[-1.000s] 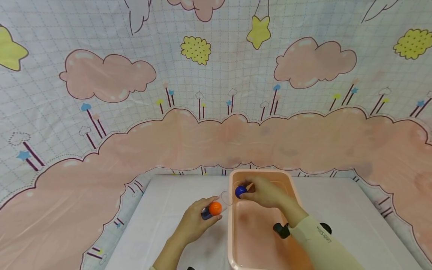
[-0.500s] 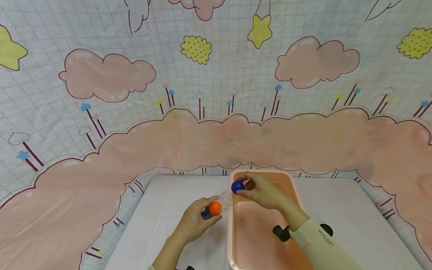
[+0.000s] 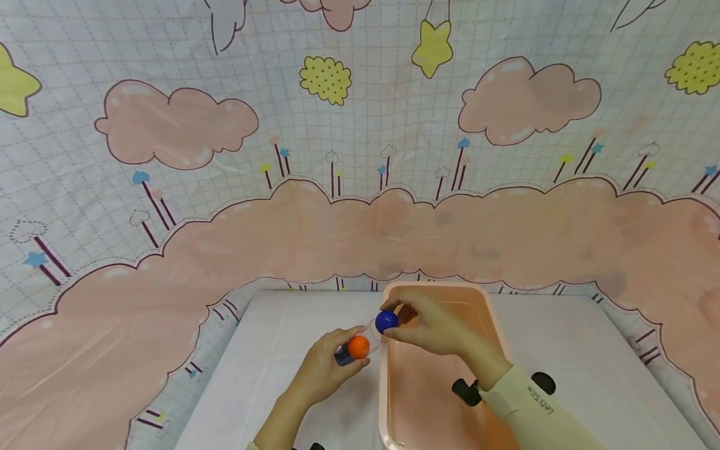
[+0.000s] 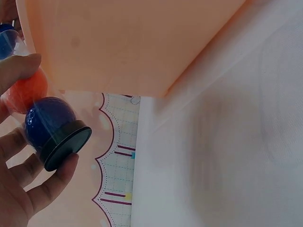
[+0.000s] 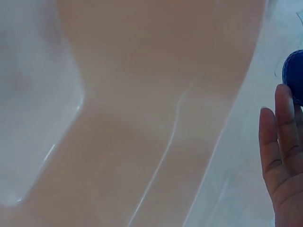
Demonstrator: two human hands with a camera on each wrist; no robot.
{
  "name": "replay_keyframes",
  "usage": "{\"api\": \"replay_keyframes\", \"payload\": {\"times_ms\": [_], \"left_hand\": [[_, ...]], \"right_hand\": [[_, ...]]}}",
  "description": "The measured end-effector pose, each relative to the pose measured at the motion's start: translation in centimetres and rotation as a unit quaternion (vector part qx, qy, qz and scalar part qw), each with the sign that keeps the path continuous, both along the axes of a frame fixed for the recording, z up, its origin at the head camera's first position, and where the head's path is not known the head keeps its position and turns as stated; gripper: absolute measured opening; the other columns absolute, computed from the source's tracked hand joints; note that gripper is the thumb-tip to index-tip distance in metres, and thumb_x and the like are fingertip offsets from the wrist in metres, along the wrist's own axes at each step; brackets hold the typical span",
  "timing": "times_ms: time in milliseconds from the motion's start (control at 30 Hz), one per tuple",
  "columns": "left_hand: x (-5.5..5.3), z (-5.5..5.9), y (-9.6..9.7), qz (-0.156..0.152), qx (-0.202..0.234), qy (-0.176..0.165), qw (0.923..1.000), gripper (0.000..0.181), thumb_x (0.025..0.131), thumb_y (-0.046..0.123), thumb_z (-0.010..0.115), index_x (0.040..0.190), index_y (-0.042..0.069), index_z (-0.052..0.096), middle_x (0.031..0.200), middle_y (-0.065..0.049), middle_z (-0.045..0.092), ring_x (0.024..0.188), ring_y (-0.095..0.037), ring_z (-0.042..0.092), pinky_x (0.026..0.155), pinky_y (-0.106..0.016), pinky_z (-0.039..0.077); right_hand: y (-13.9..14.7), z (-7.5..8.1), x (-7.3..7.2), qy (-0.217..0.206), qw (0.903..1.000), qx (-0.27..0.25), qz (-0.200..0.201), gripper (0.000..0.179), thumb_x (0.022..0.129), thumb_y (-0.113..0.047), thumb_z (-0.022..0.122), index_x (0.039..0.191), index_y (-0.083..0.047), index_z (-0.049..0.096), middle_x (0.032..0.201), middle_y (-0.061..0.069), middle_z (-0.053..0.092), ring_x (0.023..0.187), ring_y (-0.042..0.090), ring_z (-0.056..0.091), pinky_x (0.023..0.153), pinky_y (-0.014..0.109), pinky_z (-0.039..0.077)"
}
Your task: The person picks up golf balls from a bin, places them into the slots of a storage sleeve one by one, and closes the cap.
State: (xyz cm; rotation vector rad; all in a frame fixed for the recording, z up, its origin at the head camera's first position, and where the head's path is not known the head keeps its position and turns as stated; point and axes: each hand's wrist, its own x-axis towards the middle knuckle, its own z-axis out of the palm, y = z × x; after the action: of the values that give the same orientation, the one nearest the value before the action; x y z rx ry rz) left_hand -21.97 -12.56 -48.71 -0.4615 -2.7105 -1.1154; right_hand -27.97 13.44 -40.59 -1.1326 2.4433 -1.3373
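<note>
Your right hand (image 3: 435, 328) pinches a small glossy blue ball (image 3: 386, 321) above the pink plastic tub's (image 3: 495, 325) left rim, near the counter's far edge. Your left hand (image 3: 326, 369) has its fingers curled round a clear plastic tube (image 4: 49, 125) holding an orange ball (image 3: 358, 347). The blue ball looks light, hard and slippery; grip it across its widest part.

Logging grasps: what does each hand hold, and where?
Left hand grips the clear tube round its lower end; right hand pinches the blue ball with its fingers.

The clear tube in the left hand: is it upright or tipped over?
Tipped. The clear tube lies nearly sideways in the left hand, black cap low, open mouth facing the blue ball pinched by the right hand.
</note>
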Motion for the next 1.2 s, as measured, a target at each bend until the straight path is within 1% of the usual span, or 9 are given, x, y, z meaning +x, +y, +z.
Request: {"api": "replay_keyframes", "payload": {"times_ms": [167, 400, 500, 600, 800, 1033, 1200], "left_hand": [[0.1, 0.0, 0.1, 0.001, 0.004, 0.005, 1.0, 0.056, 0.088, 0.04, 0.083, 0.14, 0.032, 0.065, 0.108, 0.015, 0.07, 0.098, -0.005, 0.062, 0.093, -0.034, 0.056], [0.2, -0.1, 0.1, 0.006, 0.001, 0.007, 1.0, 0.056, 0.088, 0.041, 0.083, 0.14, 0.036, 0.063, 0.106, 0.016, 0.069, 0.097, -0.004, 0.061, 0.092, -0.033, 0.055], [0.3, -0.2, 0.0, 0.005, 0.002, 0.007, 1.0, 0.056, 0.088, 0.042, 0.082, 0.14, 0.036, 0.063, 0.107, 0.016, 0.07, 0.098, -0.004, 0.061, 0.093, -0.034, 0.056], [0.4, -0.2, 0.0, 0.004, 0.004, 0.006, 1.0, 0.056, 0.088, 0.044, 0.082, 0.14, 0.035, 0.063, 0.109, 0.016, 0.071, 0.1, -0.004, 0.062, 0.095, -0.037, 0.056], [0.5, -0.2, 0.1, 0.004, 0.008, 0.005, 1.0, 0.056, 0.088, 0.043, 0.082, 0.14, 0.034, 0.064, 0.111, 0.015, 0.071, 0.101, -0.005, 0.063, 0.097, -0.039, 0.056], [0.6, -0.3, 0.2, 0.002, 0.007, 0.015, 0.9999, 0.055, 0.088, 0.042, 0.083, 0.139, 0.033, 0.065, 0.112, 0.014, 0.072, 0.102, -0.006, 0.064, 0.095, -0.038, 0.056], [0.8, -0.3, 0.2, 0.002, 0.005, 0.015, 0.9999, 0.053, 0.088, 0.044, 0.082, 0.137, 0.033, 0.065, 0.115, 0.013, 0.073, 0.105, -0.008, 0.065, 0.095, -0.039, 0.057]], "right_hand": [[-0.4, -0.4, 0.3, 0.014, 0.9998, 0.011, 0.005, 0.037, 0.091, -0.023, 0.081, 0.124, -0.018, 0.065, 0.115, -0.005, 0.063, 0.098, 0.014, 0.065, 0.091, 0.034, 0.06], [-0.8, -0.9, 0.5, 0.032, 0.9992, 0.022, 0.012, 0.037, 0.093, -0.027, 0.079, 0.125, -0.016, 0.064, 0.114, -0.003, 0.064, 0.098, 0.014, 0.064, 0.09, 0.033, 0.059], [-0.9, -1.0, 0.5, 0.032, 0.9991, 0.026, 0.012, 0.038, 0.093, -0.028, 0.08, 0.125, -0.016, 0.064, 0.114, -0.002, 0.065, 0.099, 0.015, 0.063, 0.09, 0.036, 0.06], [-0.9, -1.1, 0.5, 0.033, 0.999, 0.03, 0.011, 0.039, 0.093, -0.028, 0.08, 0.126, -0.016, 0.064, 0.114, -0.002, 0.065, 0.099, 0.014, 0.064, 0.09, 0.036, 0.06], [-0.9, -1.1, 0.6, 0.043, 0.9984, 0.034, 0.012, 0.039, 0.092, -0.028, 0.08, 0.126, -0.016, 0.065, 0.114, -0.002, 0.065, 0.098, 0.014, 0.064, 0.089, 0.03, 0.059], [-0.8, -1.1, 0.7, 0.044, 0.9983, 0.035, 0.014, 0.039, 0.092, -0.028, 0.08, 0.127, -0.016, 0.066, 0.112, -0.001, 0.066, 0.096, 0.014, 0.065, 0.088, 0.033, 0.06], [-0.7, -1.1, 0.7, 0.044, 0.9982, 0.038, 0.013, 0.038, 0.093, -0.028, 0.08, 0.126, -0.018, 0.066, 0.112, 0.0, 0.065, 0.094, 0.014, 0.065, 0.089, 0.03, 0.058]]}}
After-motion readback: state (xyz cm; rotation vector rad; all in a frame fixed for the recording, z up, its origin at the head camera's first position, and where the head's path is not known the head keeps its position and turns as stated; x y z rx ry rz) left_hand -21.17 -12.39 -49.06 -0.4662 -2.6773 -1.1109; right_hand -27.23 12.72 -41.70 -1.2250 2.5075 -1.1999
